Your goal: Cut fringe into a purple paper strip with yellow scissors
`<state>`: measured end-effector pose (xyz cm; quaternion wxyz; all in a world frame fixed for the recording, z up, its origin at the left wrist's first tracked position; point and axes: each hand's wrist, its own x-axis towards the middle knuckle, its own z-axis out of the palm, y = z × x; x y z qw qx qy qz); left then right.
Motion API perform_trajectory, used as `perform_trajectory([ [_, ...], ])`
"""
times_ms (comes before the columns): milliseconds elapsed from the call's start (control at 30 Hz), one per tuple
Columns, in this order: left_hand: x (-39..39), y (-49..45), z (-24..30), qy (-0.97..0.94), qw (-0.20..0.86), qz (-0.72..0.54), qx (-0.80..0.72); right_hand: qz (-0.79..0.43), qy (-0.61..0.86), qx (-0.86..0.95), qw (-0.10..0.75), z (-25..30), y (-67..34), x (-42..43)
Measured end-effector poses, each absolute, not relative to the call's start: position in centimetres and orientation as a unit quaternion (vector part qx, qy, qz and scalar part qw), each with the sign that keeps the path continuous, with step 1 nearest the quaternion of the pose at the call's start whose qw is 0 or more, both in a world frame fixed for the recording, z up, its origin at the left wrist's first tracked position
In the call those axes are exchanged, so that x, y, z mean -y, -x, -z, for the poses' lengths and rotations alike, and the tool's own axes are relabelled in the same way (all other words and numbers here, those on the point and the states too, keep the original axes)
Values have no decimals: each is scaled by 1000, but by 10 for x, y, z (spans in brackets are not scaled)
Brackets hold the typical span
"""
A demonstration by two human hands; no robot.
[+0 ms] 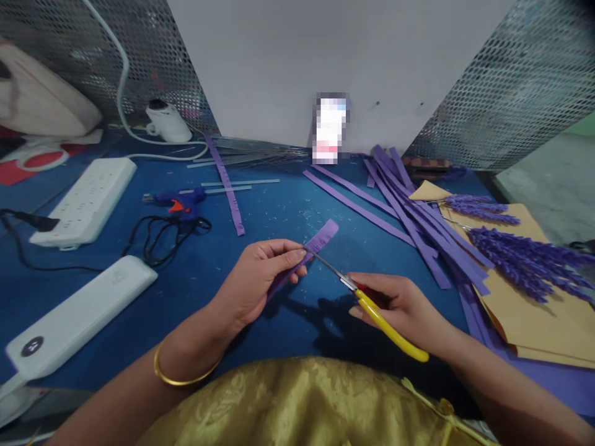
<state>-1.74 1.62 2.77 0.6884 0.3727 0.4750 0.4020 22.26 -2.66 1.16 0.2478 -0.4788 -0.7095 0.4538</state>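
My left hand (pixel 260 275) pinches a purple foam strip (pixel 320 238) that points up and to the right over the blue table (pixel 288 204). The strip's upper edge is cut into a fine fringe. My right hand (pixel 400 306) grips yellow-handled scissors (pixel 372 306). Their blade tips meet the strip right beside my left fingertips. A gold bangle circles my left wrist.
Several long purple strips (pixel 409 210) lie fanned at the right, next to finished purple flower stems (pixel 525 260) on tan paper (pixel 548 310). A blue glue gun (pixel 179 203), two white power strips (pixel 88 198) and cables sit at the left. Mesh panels stand behind.
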Motion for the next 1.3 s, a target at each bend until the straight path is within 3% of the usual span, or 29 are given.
perform_trajectory([
  [233,-17,18,-23,-368,698,-402,-466,-490,477,685,252,-14,-222,24],
  [667,-15,16,-28,-431,605,-437,-508,-330,510,759,235,-11,-224,30],
  [1300,-14,16,-32,-459,589,-425,-511,-347,475,776,226,-13,-226,29],
])
